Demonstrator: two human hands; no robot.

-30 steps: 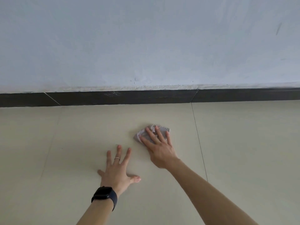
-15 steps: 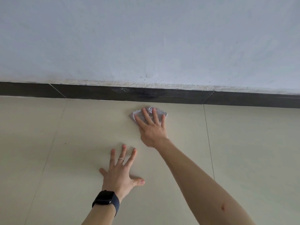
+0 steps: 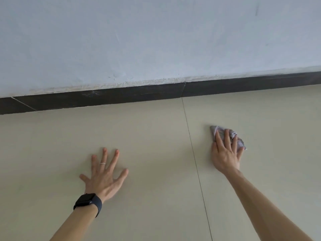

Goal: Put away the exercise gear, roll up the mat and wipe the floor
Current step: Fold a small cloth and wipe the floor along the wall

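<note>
A small crumpled grey cloth [image 3: 240, 142] lies on the beige tiled floor [image 3: 147, 136], right of a tile joint. My right hand [image 3: 225, 153] presses flat on top of the cloth, fingers spread over it and covering most of it. My left hand [image 3: 104, 173] rests flat on the floor to the left of the joint, fingers spread, holding nothing; it wears a ring, and a black watch sits on the wrist. No mat or exercise gear is in view.
A white wall [image 3: 156, 40] with a dark skirting strip [image 3: 121, 96] runs across the far side of the floor. A thin tile joint [image 3: 192, 150] runs between my two hands.
My right hand has slid the cloth from near the skirting, left of the tile joint, across to the right of it. The left hand stays planted on the floor.
</note>
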